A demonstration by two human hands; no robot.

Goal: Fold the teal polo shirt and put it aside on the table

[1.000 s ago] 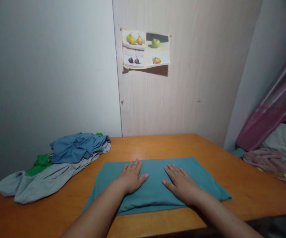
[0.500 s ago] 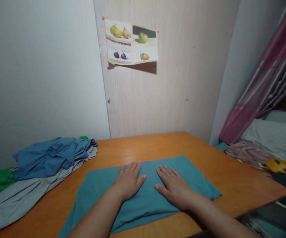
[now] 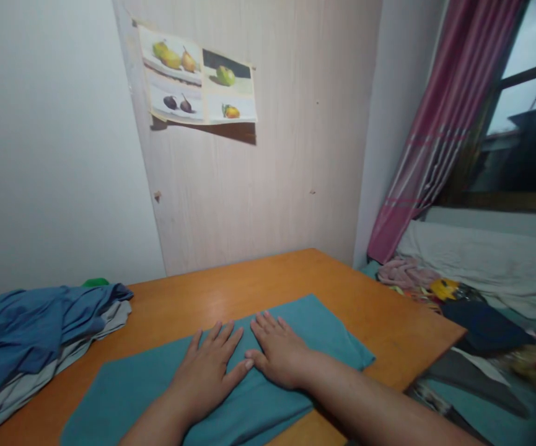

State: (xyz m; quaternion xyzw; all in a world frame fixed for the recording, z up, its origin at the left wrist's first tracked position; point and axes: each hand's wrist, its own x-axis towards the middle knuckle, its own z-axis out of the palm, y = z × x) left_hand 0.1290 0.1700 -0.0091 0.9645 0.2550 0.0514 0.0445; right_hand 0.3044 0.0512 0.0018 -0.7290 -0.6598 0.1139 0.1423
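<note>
Orange table — left hand now nearer right hand on teal cloth.

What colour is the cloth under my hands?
Plain teal, a blue-green; it shows best in the head view.

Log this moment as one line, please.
left hand: palm down, teal cloth | right hand: palm down, same cloth | blue cloth: on table

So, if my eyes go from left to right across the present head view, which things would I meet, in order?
Blue cloth, left hand on the teal cloth, right hand on the same cloth, pink curtain, window.
</note>
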